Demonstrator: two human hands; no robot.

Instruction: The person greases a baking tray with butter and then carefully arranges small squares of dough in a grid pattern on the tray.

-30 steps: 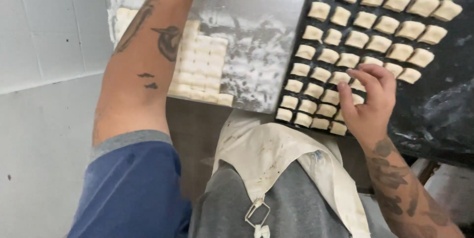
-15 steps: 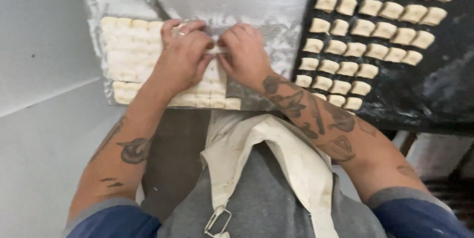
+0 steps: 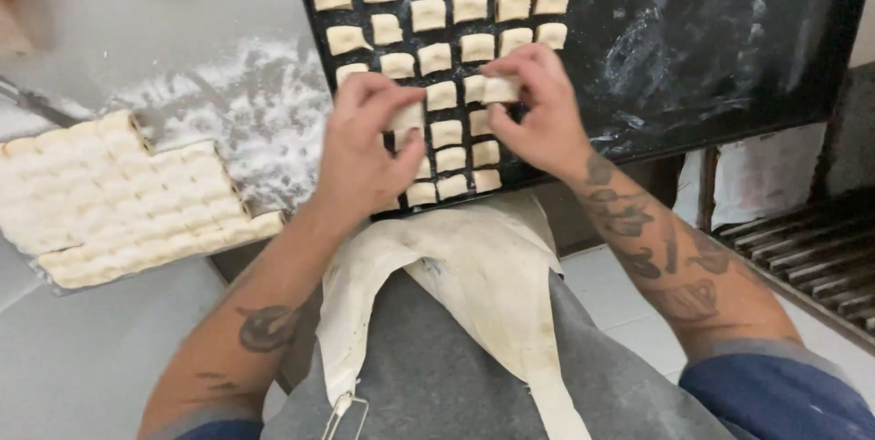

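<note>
Both hands were over the dark tray (image 3: 729, 48). I saw the left hand (image 3: 365, 153) pinching one dough square (image 3: 407, 116) at the near rows, the right hand (image 3: 538, 112) gripping another square (image 3: 499, 89) beside it. Rows of squares (image 3: 437, 11) lay beyond. The scored dough slab (image 3: 118, 198) sat left on the floured table (image 3: 246, 103).

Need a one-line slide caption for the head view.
Left hand and right hand each hold a dough square over a black tray of dough squares.

Cut dough slab (image 3: 118, 198) lies left of the tray (image 3: 720, 48) (dough squares (image 3: 437, 16) on it).
</note>
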